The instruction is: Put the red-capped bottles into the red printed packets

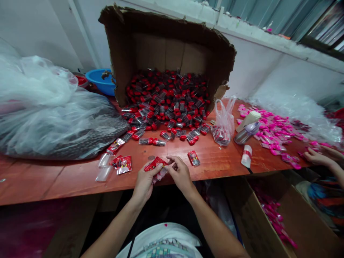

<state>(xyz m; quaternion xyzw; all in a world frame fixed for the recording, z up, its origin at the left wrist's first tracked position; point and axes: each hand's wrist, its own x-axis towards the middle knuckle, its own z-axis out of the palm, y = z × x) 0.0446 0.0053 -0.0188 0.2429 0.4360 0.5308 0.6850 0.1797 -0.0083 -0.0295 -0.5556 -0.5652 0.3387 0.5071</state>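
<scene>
My left hand (pixel 143 183) is closed on a few red printed cards (pixel 156 164), thumb on top, just over the table's front edge. My right hand (pixel 181 175) pinches the right edge of the same cards with thumb and forefinger. To the left lie more red printed cards (pixel 124 165) and clear plastic sleeves (pixel 103 173). A single red-capped packet (pixel 193 158) rests to the right of my hands. Behind them, red-capped clear tubes with dark contents (pixel 172 104) spill out of a torn cardboard box (pixel 172 50) lying on its side.
A large clear bag of dark pieces (pixel 67 125) and a blue basin (pixel 100 80) stand left. On the right are a small plastic bag (pixel 224 123), a bottle (pixel 246 132), a white roll (pixel 246 156) and pink pieces (pixel 274 129). Another person's hands (pixel 321 156) reach in there.
</scene>
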